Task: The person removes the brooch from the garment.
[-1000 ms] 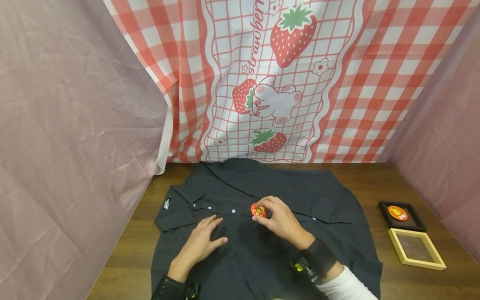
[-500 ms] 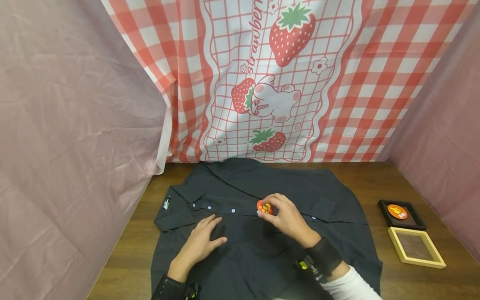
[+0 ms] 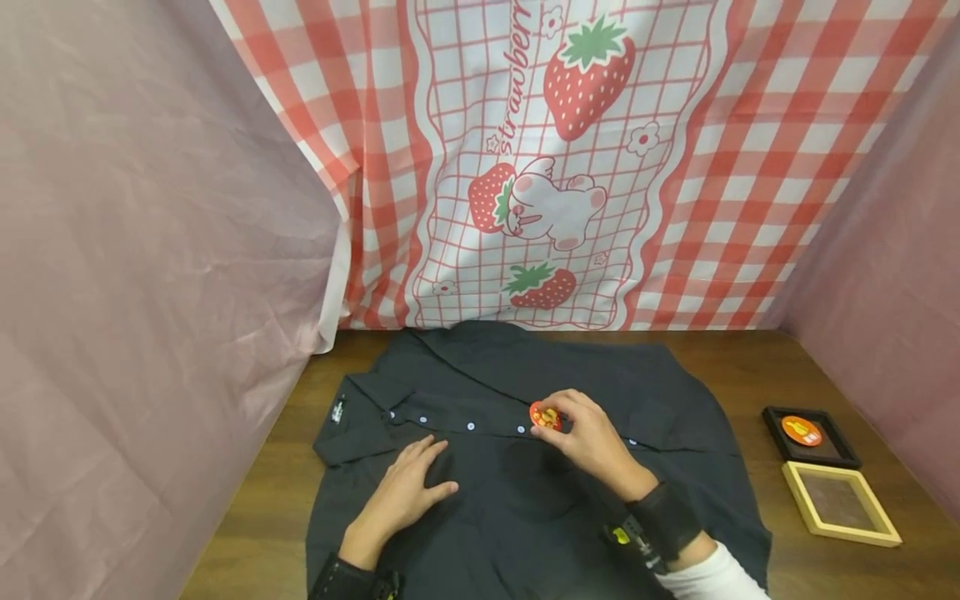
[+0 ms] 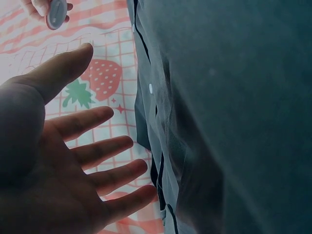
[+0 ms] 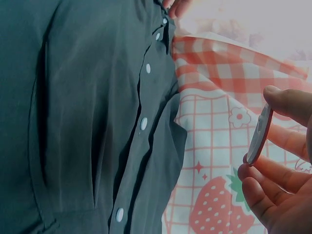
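A dark button-up shirt (image 3: 480,517) lies spread with its collar to the left, and a row of pale buttons (image 3: 471,426) runs across it. Above that row my right hand (image 3: 588,437) pinches a round red-orange pin badge (image 3: 545,415) by its edges, thumb on one side and fingers on the other. The badge's grey back (image 5: 260,134) shows edge-on in the right wrist view, apart from the cloth. My left hand (image 3: 401,492) has its fingers spread over the shirt's left part and holds nothing; whether it touches the fabric I cannot tell.
At the right of the wooden table (image 3: 255,508), a black frame (image 3: 832,454) carries another round orange badge (image 3: 802,431). A pale wooden frame (image 3: 813,525) lies just in front of it. A red-and-white strawberry cloth (image 3: 457,250) hangs behind, with plain pinkish drapes at both sides.
My right hand has moved to the right along the button row with the badge, uncovering a button to its left. The left hand stays in place, fingers still spread.
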The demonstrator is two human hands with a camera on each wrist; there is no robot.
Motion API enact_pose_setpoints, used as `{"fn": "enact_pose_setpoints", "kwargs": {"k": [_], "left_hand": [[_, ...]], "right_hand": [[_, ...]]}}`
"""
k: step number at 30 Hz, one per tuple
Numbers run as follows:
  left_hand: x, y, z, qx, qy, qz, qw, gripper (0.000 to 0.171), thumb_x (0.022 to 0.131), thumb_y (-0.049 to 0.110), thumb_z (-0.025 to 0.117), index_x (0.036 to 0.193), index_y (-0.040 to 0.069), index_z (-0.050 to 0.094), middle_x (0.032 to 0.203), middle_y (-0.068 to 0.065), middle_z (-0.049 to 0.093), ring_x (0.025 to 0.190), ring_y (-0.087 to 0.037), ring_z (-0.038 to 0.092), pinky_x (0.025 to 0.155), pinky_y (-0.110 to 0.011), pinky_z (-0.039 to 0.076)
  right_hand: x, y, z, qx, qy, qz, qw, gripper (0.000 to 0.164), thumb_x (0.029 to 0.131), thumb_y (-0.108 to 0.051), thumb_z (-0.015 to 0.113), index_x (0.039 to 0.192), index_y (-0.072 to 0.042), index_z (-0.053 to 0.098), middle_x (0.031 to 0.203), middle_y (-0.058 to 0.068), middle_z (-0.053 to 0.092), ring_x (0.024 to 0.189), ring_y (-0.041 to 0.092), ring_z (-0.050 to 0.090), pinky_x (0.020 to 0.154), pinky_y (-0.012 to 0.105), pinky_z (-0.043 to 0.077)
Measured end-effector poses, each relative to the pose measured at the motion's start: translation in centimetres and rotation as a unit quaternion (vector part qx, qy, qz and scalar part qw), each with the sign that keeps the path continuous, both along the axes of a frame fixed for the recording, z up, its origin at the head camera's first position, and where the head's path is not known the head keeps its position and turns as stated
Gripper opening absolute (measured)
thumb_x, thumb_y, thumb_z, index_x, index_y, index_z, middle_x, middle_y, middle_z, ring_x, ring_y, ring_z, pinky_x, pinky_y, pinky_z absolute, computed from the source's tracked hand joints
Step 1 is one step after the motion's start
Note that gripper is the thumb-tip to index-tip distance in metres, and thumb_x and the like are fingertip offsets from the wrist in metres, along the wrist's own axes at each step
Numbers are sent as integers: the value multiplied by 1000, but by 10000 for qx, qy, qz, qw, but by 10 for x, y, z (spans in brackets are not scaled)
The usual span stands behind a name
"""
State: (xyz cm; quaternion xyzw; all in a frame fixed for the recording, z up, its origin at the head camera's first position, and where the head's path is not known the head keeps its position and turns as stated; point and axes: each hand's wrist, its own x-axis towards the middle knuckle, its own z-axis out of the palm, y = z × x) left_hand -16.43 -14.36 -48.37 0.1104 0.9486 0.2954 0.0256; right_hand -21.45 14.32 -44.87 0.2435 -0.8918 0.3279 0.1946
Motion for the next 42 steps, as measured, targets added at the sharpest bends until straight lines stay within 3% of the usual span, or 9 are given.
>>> {"fn": "enact_pose_setpoints", "kwargs": {"k": [8,24,32,42], "left_hand": [[3,2,-6,44,-106,21,9999,63,86,34,73,138,6,53,148,-23,44,138,-45,37,106,-67,33],[4,2,-2,-132,-173,-212,9995,69,84,37,74,141,5,49,152,-25,37,141,-50,30,108,-69,28],[2,2,-1,-82,-180,-136,9997,70,86,38,72,143,6,47,153,-23,37,142,-47,30,109,-68,28],[0,-1,-1,-131,-138,-116,9998,70,84,38,74,142,7,48,152,-25,38,142,-48,29,107,-69,29]], "right_hand": [[-1,10,0,-6,117,-39,9999,30,73,-25,86,98,-14,73,99,1,68,86,15,61,71,30,54],[1,33,1,-73,96,-514,9986,36,71,-23,87,100,-8,73,98,5,68,83,19,60,68,33,53],[3,43,-2,8,59,-707,9975,36,71,-21,87,101,-6,72,97,7,68,82,20,61,70,39,55],[7,58,-5,132,-74,-981,9951,36,73,-23,86,103,-8,73,98,7,67,80,18,58,67,32,52]]}}
